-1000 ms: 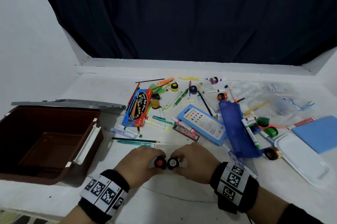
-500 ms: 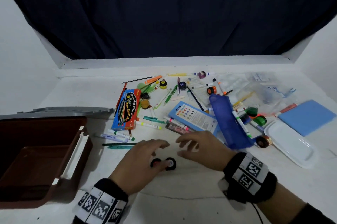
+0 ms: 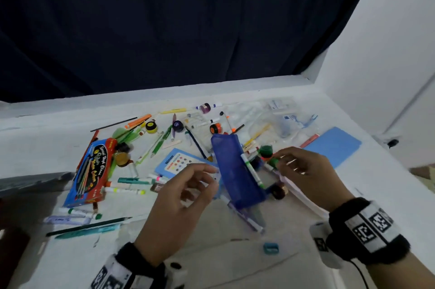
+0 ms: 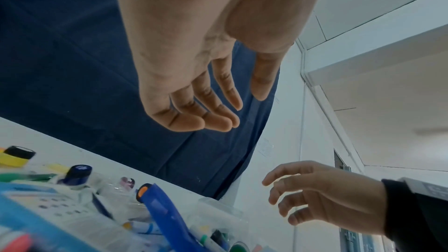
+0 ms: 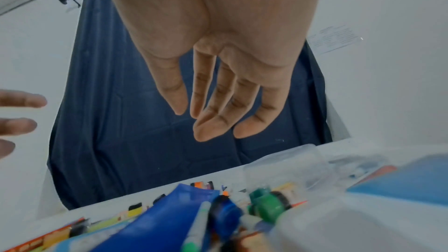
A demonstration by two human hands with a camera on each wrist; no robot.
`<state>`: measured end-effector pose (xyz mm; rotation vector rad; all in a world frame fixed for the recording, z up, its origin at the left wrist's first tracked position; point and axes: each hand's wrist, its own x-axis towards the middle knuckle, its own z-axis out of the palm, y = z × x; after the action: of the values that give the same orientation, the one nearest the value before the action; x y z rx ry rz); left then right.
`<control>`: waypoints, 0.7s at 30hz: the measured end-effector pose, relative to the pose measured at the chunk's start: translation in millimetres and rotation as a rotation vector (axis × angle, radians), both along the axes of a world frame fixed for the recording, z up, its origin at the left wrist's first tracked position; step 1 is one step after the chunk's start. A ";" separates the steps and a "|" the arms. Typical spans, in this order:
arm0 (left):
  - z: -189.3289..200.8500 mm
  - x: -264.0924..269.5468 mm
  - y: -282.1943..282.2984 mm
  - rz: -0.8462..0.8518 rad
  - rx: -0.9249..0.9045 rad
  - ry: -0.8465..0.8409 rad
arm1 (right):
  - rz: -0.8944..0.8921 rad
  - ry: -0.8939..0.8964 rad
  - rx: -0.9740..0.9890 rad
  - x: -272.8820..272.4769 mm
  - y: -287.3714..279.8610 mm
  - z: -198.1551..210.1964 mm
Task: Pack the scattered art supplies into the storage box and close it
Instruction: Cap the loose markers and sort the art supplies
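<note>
While half a second ago our left hand [image 3: 179, 201] was resting on two small black jars, it is now hanging above the table [image 3: 211, 263] with relaxed fingers apart, holding nothing. Our right hand [image 3: 303, 175] is now reaching over the green paint jars [image 3: 267, 151], fingers loose and empty. The blue pencil case [image 3: 235, 171] is lying between our hands, a green-tipped marker [image 3: 253, 171] on it. The storage box [image 3: 11, 248] is now showing only as a brown edge at far left; we cannot tell its state.
</note>
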<state>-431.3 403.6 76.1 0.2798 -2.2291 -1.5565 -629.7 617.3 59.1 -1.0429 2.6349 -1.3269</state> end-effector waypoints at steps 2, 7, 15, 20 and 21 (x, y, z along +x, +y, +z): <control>1.1 -20.0 19.9 0.000 0.002 -0.050 | 0.067 0.028 0.077 -27.5 11.9 -2.6; -6.9 -76.9 69.3 -0.161 -0.044 -0.315 | 0.330 0.030 0.307 -91.8 25.5 -16.0; -45.1 -141.3 101.4 -0.219 -0.576 -0.479 | 0.634 0.183 0.631 -127.6 6.1 -14.1; -50.9 -158.7 110.1 -0.187 -0.860 -0.665 | 0.700 0.337 0.718 -124.4 -10.4 -10.0; -50.3 -160.3 111.6 -0.179 -0.883 -0.663 | 0.692 0.379 0.738 -124.2 -12.6 -12.6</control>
<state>-591.7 515.3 25.8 0.3575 -3.2664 -0.4115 -754.0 604.6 46.5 -1.8731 2.2402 -0.0166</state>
